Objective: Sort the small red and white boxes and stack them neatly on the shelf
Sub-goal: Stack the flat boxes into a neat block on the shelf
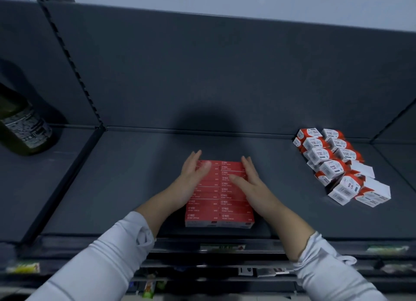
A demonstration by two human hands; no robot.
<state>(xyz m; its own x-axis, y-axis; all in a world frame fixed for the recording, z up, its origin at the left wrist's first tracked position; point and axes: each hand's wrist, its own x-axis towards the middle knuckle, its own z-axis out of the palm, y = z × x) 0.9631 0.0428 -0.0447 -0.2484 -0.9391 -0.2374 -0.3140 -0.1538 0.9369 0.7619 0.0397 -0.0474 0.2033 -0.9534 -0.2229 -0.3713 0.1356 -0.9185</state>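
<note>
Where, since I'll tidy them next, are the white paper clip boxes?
In the head view the paper clip boxes lie in a loose pile on the right of the shelf, well apart from the red boxes at its centre.

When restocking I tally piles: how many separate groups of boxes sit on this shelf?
2. The red boxes form a flat block at centre front; the red-and-white boxes lie heaped at right. Some underneath may be hidden.

Dark bottle [21, 120] cut off at the view's left edge, its label unreadable, red boxes [225, 208] partly covered by left hand [191, 179] and right hand [249, 184], tags [221, 248] along the shelf's [135, 188] front edge blurred past reading
</note>
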